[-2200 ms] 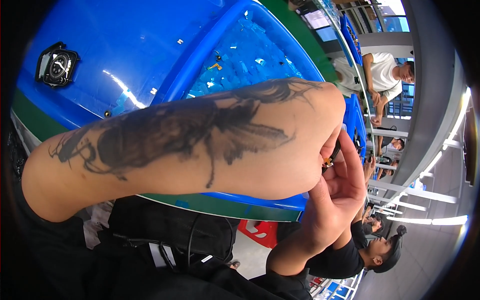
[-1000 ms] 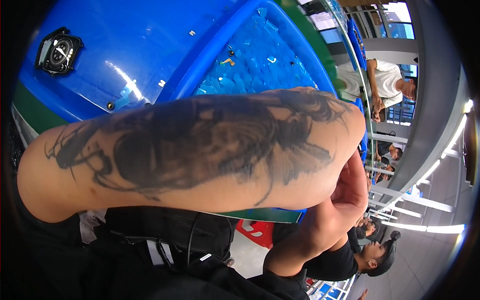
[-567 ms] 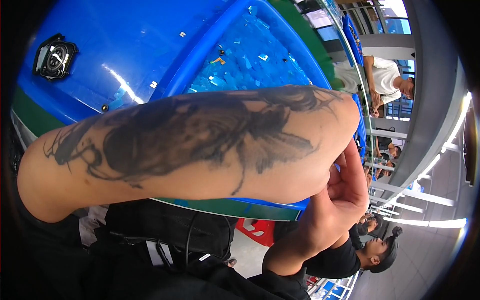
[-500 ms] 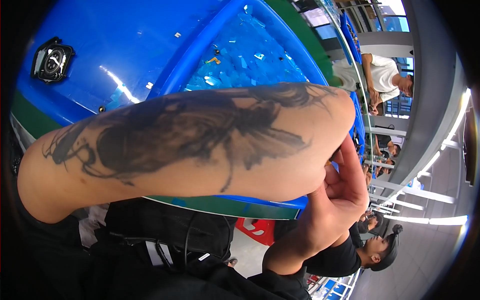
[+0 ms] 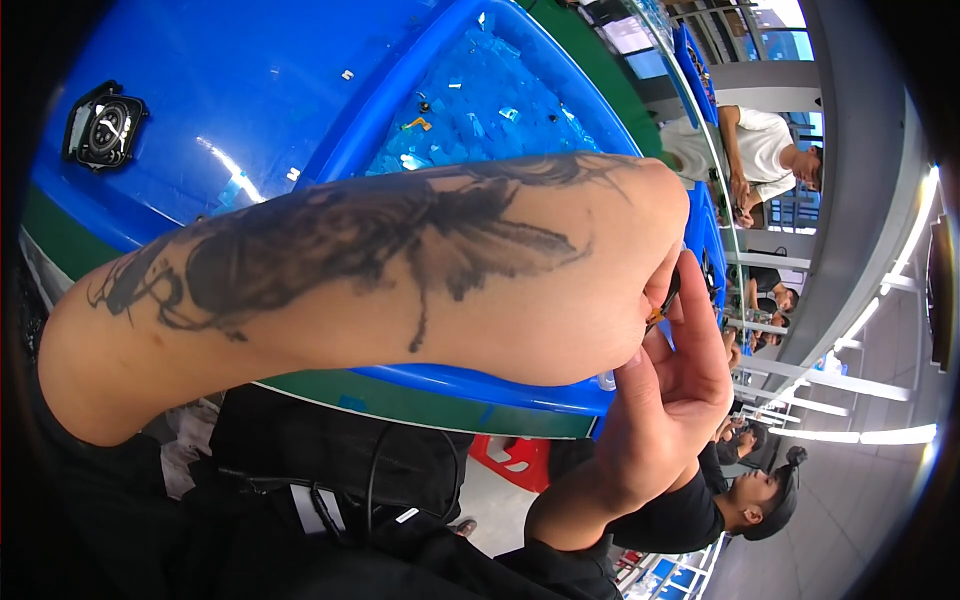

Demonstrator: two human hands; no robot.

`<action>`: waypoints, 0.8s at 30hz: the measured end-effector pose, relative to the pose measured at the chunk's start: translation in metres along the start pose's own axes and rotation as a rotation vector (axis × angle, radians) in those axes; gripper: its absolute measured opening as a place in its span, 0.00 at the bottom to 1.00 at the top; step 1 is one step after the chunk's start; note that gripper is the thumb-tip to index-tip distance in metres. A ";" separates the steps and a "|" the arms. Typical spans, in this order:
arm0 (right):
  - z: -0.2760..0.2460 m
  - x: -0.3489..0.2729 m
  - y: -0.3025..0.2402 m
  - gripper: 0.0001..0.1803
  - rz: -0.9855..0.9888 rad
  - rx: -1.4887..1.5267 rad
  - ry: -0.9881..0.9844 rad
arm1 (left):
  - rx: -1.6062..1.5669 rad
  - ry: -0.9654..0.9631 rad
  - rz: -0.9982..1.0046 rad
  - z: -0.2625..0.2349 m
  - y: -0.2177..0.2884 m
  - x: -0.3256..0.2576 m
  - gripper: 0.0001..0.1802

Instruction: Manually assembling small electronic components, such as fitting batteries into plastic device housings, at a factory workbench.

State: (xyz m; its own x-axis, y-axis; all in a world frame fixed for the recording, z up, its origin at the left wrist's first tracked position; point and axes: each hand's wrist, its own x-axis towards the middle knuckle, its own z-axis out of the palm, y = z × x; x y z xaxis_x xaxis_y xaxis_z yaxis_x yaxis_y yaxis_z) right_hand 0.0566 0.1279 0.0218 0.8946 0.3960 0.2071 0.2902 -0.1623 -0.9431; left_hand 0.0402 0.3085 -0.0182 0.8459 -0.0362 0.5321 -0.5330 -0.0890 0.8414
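Observation:
My left hand (image 5: 645,235) comes in on a tattooed forearm and is curled inward, most of its fingers hidden behind its own back. My right hand (image 5: 668,400) meets it from below, thumb and bent fingers closed. Between the two hands shows a small dark part with an orange strip (image 5: 656,316). Both hands appear to grip it, but its shape is largely covered. Away to the left, a black square smartwatch body (image 5: 110,128) with round rings on its face rests in a blue tray (image 5: 230,70).
A blue-walled compartment (image 5: 345,135) holds many blue film scraps (image 5: 490,100) and a small orange flex piece (image 5: 417,124). Small white bits lie in the tray. A green bench edge (image 5: 440,410) runs before me, with a black bag (image 5: 330,450) below. Other people sit along the bench to the right.
My left forearm and hand have shifted slightly up and left. The dark part with the orange strip shows more between the hands. My right hand's fingers have moved a little.

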 end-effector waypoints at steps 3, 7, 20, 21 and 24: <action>0.001 0.000 -0.001 0.36 -0.006 0.036 0.010 | -0.028 -0.028 -0.117 0.000 0.001 0.003 0.05; 0.002 0.000 0.000 0.35 -0.020 0.054 0.019 | 0.000 -0.071 -0.100 -0.002 -0.003 0.005 0.05; 0.004 0.000 0.004 0.36 -0.004 0.083 0.120 | 0.171 0.142 -0.015 0.005 0.009 0.012 0.12; 0.004 0.000 0.005 0.36 -0.012 0.082 0.133 | 0.150 0.181 -0.004 0.005 0.003 0.012 0.13; -0.001 0.002 0.007 0.36 -0.030 0.121 0.118 | 0.062 0.229 -0.150 0.000 0.005 0.014 0.11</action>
State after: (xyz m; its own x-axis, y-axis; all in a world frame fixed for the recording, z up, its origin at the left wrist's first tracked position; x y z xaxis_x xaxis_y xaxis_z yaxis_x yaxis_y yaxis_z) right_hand 0.0606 0.1267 0.0157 0.9219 0.2894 0.2575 0.2803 -0.0394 -0.9591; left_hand 0.0496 0.3072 -0.0064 0.8856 0.2071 0.4157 -0.3943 -0.1377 0.9086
